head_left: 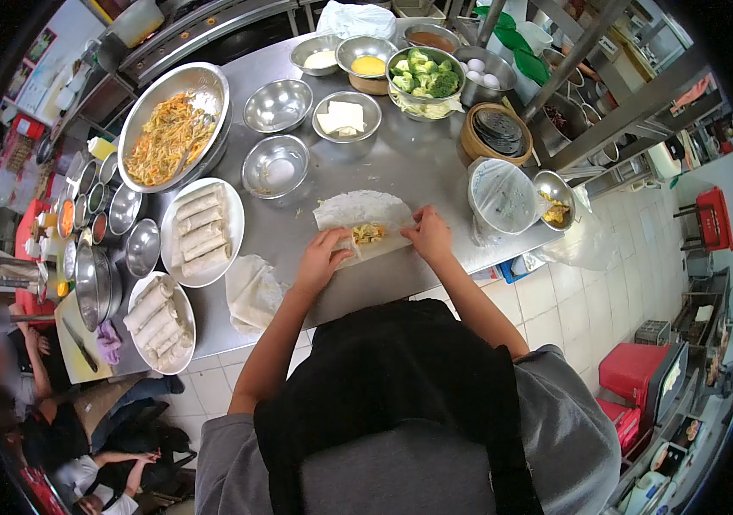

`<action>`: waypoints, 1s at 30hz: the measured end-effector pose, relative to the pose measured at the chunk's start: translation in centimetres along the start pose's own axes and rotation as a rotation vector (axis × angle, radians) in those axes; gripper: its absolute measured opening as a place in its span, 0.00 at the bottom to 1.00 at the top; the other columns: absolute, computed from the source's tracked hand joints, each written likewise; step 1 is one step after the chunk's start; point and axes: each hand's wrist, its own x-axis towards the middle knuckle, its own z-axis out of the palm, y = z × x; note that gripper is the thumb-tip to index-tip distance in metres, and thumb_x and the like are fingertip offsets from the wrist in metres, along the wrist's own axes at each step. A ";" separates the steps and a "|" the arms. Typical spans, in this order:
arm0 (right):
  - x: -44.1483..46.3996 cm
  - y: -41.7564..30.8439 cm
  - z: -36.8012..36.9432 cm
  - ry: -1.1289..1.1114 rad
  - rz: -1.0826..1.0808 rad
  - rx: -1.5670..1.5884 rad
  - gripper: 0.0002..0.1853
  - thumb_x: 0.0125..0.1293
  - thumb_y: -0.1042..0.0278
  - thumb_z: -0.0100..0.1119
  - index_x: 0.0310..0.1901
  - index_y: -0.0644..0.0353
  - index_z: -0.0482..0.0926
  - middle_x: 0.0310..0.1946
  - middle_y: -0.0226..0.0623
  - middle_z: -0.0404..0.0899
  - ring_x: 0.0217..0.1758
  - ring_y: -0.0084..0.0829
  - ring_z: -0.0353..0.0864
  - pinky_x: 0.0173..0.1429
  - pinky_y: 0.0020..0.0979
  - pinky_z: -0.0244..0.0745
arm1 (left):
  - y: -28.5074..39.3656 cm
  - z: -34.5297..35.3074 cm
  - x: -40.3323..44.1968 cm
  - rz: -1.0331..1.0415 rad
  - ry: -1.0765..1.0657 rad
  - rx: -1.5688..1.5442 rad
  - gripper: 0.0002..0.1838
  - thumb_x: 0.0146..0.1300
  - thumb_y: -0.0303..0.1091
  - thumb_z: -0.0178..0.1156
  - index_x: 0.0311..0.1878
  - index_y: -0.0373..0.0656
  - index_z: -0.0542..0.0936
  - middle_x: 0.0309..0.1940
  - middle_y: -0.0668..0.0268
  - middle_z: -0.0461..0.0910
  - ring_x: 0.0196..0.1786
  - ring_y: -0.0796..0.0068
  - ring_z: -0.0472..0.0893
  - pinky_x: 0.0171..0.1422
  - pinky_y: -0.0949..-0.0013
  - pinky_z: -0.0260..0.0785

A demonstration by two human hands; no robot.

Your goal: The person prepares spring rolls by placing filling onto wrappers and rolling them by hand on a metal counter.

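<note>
Between the two hands, a thin wrapper (359, 209) lies on the steel table (345, 300), a small heap of filling (370, 233) on it. The right hand (431, 234) pinches one edge; the left hand (323, 256) touches the other, its grip impossible to tell. I'd judge the sides are being folded in; next calls for rolling snugly without tearing the wrapper.

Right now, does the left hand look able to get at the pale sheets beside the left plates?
Probably yes: the pale sheets lie uncovered close by, with no dish between, but the left hand would first have to leave the filled wrapper.
</note>
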 end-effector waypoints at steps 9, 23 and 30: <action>0.9 0.4 0.9 0.053 -0.092 0.146 0.14 0.52 0.63 0.74 0.39 0.57 0.83 0.42 0.50 0.82 0.48 0.50 0.82 0.54 0.45 0.77 | 0.5 -0.8 1.9 0.121 -0.173 0.138 0.36 0.58 0.35 0.69 0.72 0.55 0.73 0.68 0.64 0.75 0.67 0.56 0.72 0.73 0.53 0.60; -3.9 -7.6 1.7 0.083 -0.366 0.177 0.08 0.59 0.71 0.65 0.40 0.62 0.79 0.37 0.44 0.81 0.37 0.47 0.84 0.44 0.42 0.79 | -0.7 0.2 1.6 0.121 -0.138 0.192 0.38 0.55 0.33 0.70 0.72 0.50 0.71 0.62 0.64 0.79 0.64 0.56 0.73 0.69 0.54 0.62; -4.3 -7.5 4.0 0.021 -0.414 0.161 0.09 0.59 0.71 0.65 0.40 0.58 0.78 0.40 0.45 0.79 0.42 0.51 0.82 0.46 0.46 0.79 | 0.9 -0.1 1.5 0.018 -0.031 0.018 0.48 0.49 0.23 0.72 0.76 0.52 0.64 0.67 0.59 0.73 0.63 0.53 0.75 0.66 0.52 0.65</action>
